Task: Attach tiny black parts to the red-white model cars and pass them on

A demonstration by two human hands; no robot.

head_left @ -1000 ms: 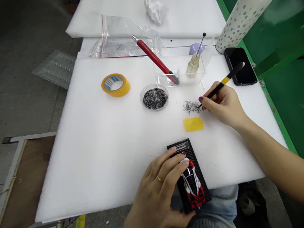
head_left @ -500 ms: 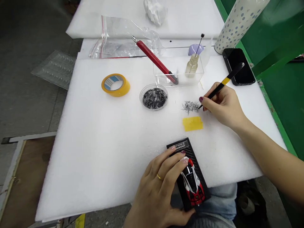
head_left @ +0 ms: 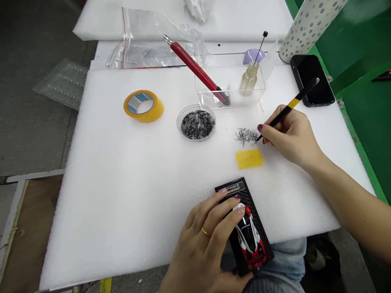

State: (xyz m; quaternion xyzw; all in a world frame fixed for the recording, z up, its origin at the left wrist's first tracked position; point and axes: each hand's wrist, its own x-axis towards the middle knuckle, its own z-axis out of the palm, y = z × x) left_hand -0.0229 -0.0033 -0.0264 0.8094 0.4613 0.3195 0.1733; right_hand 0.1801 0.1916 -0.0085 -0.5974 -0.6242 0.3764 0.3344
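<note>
My left hand [head_left: 207,240] grips the black display base of a model car [head_left: 251,240], fingers over the top and thumb along the near edge. The car is red, white and black, and the base overhangs the near edge of the foam board. Black tweezers with a yellow band [head_left: 288,109] are held in my right hand [head_left: 293,140]. Their tip is down at the right side of a loose pile of fine black strands [head_left: 246,135]. Whether the tip pinches a strand is too small to tell. Just below the pile lies a yellow tape piece [head_left: 249,158].
A round clear dish of black strands [head_left: 198,124] and a yellow tape roll [head_left: 155,109] lie to the left. Behind stand a clear box [head_left: 210,97] with a red pen-like tool [head_left: 198,71] and a small glass bottle [head_left: 249,81]. A phone [head_left: 311,81] lies at the right.
The camera view has shifted slightly, so the objects sit a little differently in the frame. Both hands keep their holds, and the tweezer tip stays at the pile's right edge.
</note>
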